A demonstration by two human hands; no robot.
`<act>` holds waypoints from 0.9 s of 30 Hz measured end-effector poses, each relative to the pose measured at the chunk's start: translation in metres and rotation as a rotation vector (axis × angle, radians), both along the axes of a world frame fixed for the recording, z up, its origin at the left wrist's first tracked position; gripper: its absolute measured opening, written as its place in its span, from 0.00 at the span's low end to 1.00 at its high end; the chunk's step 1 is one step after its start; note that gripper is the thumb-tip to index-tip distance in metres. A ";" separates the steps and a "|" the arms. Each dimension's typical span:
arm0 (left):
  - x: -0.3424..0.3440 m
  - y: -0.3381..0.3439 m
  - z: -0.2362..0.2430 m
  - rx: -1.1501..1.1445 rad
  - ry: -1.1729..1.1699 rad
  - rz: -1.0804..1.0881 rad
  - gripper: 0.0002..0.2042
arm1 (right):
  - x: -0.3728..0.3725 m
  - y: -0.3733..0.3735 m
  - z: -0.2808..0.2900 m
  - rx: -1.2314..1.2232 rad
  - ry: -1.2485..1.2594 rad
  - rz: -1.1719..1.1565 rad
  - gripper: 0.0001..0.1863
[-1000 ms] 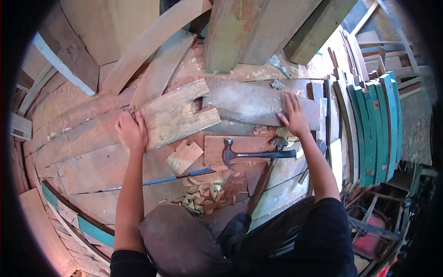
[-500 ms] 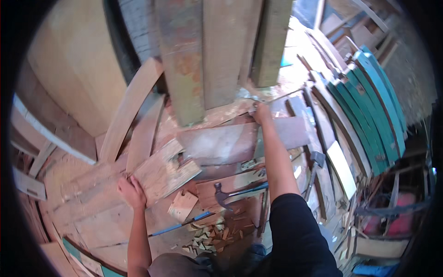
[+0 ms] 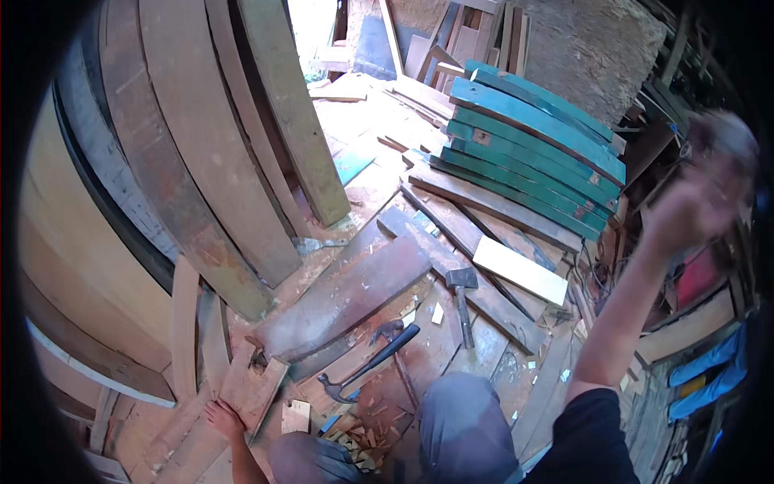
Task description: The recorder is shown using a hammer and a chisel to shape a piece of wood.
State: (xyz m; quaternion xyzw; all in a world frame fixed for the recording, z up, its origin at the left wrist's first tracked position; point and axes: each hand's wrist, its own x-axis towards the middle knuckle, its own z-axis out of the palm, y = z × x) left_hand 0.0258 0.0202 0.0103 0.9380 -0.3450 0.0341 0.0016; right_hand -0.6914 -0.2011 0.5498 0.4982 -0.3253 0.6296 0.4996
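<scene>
My left hand [image 3: 224,418] lies with its fingers spread on a light wooden board [image 3: 260,385] that has a ragged notch at its far end. My right hand [image 3: 697,206] is raised at the far right, close to the rim of the view. Motion smears its fingers, and I cannot make out whether a brownish blur at them is something held. Between my knees and the planks lies a claw hammer [image 3: 375,361] with a dark handle. Farther right rests a block-headed tool [image 3: 463,302] on the boards.
Tall planks [image 3: 214,145] lean at the left. Curved green boards [image 3: 536,153] are stacked at the back right. A wide plank [image 3: 351,298], a pale strip [image 3: 520,270] and a flat metal piece [image 3: 320,244] lie mid-floor. Wood chips [image 3: 363,442] gather near my knees.
The view has swung to the right. My right hand has gone from beside the upright planks to a raised place at far right. My left hand stays on the notched board.
</scene>
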 end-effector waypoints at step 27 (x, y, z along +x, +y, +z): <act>0.030 0.008 -0.011 -0.276 0.100 -0.197 0.24 | 0.267 -0.100 -0.336 2.190 0.894 0.948 0.28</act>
